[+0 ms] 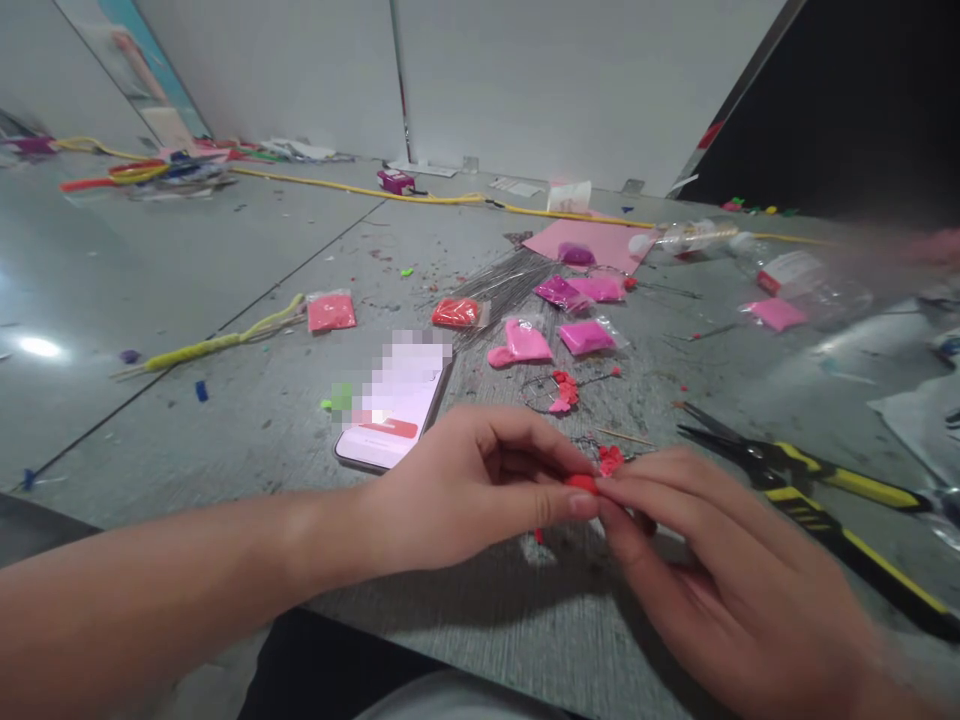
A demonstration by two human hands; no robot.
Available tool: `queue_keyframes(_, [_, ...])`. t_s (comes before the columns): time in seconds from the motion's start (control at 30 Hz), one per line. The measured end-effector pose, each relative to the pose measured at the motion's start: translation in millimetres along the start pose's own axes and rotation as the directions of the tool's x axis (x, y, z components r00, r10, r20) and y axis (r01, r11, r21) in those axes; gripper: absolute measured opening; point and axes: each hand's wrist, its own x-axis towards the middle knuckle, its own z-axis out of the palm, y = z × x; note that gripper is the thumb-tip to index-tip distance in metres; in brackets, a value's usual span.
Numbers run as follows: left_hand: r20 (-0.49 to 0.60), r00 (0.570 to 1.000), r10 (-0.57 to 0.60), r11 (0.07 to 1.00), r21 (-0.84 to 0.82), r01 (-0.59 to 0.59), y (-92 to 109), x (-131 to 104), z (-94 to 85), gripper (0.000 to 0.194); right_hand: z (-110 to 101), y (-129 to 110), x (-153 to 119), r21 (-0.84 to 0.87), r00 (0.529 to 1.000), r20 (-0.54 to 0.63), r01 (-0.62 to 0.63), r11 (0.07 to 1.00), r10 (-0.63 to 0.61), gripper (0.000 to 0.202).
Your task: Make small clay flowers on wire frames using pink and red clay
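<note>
Between my two hands is a small lump of red modelling clay [581, 485]. My left hand [480, 480] pinches it between thumb and fingers. From the other side, the closed fingertips of my right hand [720, 560] press on the same clay. Just behind the fingertips lies a cluster of red clay pieces [611, 459], partly hidden. Farther back is a wire ring [536, 392] with red and pink clay petals on it. A smartphone [397, 400] with its screen lit lies beside my left hand.
Pliers with yellow-black handles [810, 490] lie open at right. Behind are pink clay packets [589, 336], an orange-red packet [457, 312], thin wires [502, 285] and pink paper [589, 240]. A yellow cable [360, 187] crosses the back; a yellow-green stem [195, 350] lies left.
</note>
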Motion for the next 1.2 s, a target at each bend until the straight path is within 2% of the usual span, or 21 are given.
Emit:
queue_keyframes(0.07, [-0.006,1.0,-0.013,1.0,0.025,0.014,-2,-1,0.1,0.021,2,-1,0,0.011,1.0,0.011,-0.014,1.0,0.013,0.011])
queue_keyframes(0.13, [-0.002,1.0,-0.026,0.999,0.034,0.026,-3,-1,1.3,0.021,5,-2,0,0.059,0.994,0.009,-0.112,0.992,0.112,0.008])
queue_keyframes(0.23, [-0.003,1.0,0.004,0.999,0.034,-0.004,-1,0,3.8,0.022,6,-3,-1,0.145,0.964,0.024,-0.265,0.953,0.264,0.015])
queue_keyframes(0.3, [-0.027,0.997,0.071,0.986,0.151,-0.067,0,1,2.8,0.019,5,-4,-2,0.15,0.963,0.02,-0.267,0.952,0.267,0.018])
queue_keyframes(0.33, [-0.04,0.991,0.126,0.954,0.277,-0.11,1,2,0.6,0.016,5,-4,-2,0.138,0.967,0.021,-0.254,0.957,0.253,0.019])
queue_keyframes(0.37, [-0.035,0.981,0.192,0.887,0.434,-0.159,2,3,-2.6,0.014,4,-4,-2,0.122,0.97,0.017,-0.243,0.962,0.243,0.018])
queue_keyframes(0.43, [0.047,0.949,0.311,0.621,0.746,-0.241,2,5,-11.6,0.013,5,-4,-4,0.09,0.963,-0.013,-0.266,0.96,0.268,0.013])
queue_keyframes(0.5, [0.164,0.934,0.319,0.316,0.91,-0.268,0,8,-21.4,0.018,6,-4,-6,0.111,0.932,-0.045,-0.353,0.929,0.359,0.007])
queue_keyframes(0.53, [0.186,0.935,0.302,0.215,0.942,-0.257,-1,10,-25.6,0.02,7,-4,-7,0.138,0.912,-0.056,-0.396,0.908,0.407,0.006])
queue_keyframes(0.6, [0.187,0.942,0.278,0.104,0.969,-0.223,-4,11,-31.7,0.023,8,-4,-10,0.175,0.889,-0.083,-0.431,0.885,0.449,0.007])
queue_keyframes(0.77, [0.153,0.931,0.332,0.028,0.985,-0.172,-4,12,-35.1,0.027,7,-3,-11,0.173,0.908,-0.176,-0.351,0.92,0.38,0.011])
queue_keyframes(0.83, [0.145,0.909,0.39,0.041,0.984,-0.175,-1,11,-33.1,0.026,5,-2,-11,0.134,0.91,-0.167,-0.359,0.923,0.379,0.008])
queue_keyframes(0.9, [0.135,0.869,0.476,0.12,0.969,-0.216,3,11,-28.5,0.021,2,-1,-11,0.042,0.926,-0.149,-0.343,0.938,0.346,0.005])
queue_keyframes(0.97, [0.077,0.844,0.531,0.283,0.923,-0.262,6,9,-21.3,0.015,-1,-2,-9,-0.022,0.953,-0.12,-0.282,0.959,0.278,0.009])
queue_keyframes(1.0, [0.031,0.864,0.503,0.409,0.872,-0.27,7,8,-17.1,0.013,-3,-3,-7,-0.028,0.965,-0.103,-0.245,0.969,0.241,0.012])
queue_keyframes(1.03, [-0.011,0.912,0.411,0.566,0.787,-0.246,8,8,-12.9,0.013,-3,-4,-5,-0.02,0.975,-0.082,-0.21,0.978,0.208,0.017])
queue_keyframes(1.07, [-0.021,0.966,0.257,0.731,0.658,-0.18,8,7,-9.1,0.014,-4,-6,-3,-0.003,0.982,-0.059,-0.181,0.983,0.181,0.021])
queue_keyframes(1.1, [0.015,0.996,0.083,0.862,0.5,-0.079,7,6,-5.9,0.014,-4,-8,0,0.016,0.987,-0.038,-0.157,0.987,0.157,0.025])
queue_keyframes(1.13, [0.086,0.994,-0.067,0.94,0.341,0.034,6,5,-3.4,0.014,-3,-11,3,0.035,0.991,-0.018,-0.132,0.991,0.133,0.027])
queue_keyframes(1.17, [0.167,0.972,-0.165,0.97,0.206,0.129,4,4,-1.7,0.013,-2,-13,5,0.051,0.994,-0.001,-0.109,0.993,0.109,0.028])
queue_keyframes(1.2, [0.224,0.952,-0.208,0.976,0.107,0.189,3,4,-0.7,0.01,0,-16,8,0.066,0.996,0.012,-0.088,0.994,0.088,0.028])
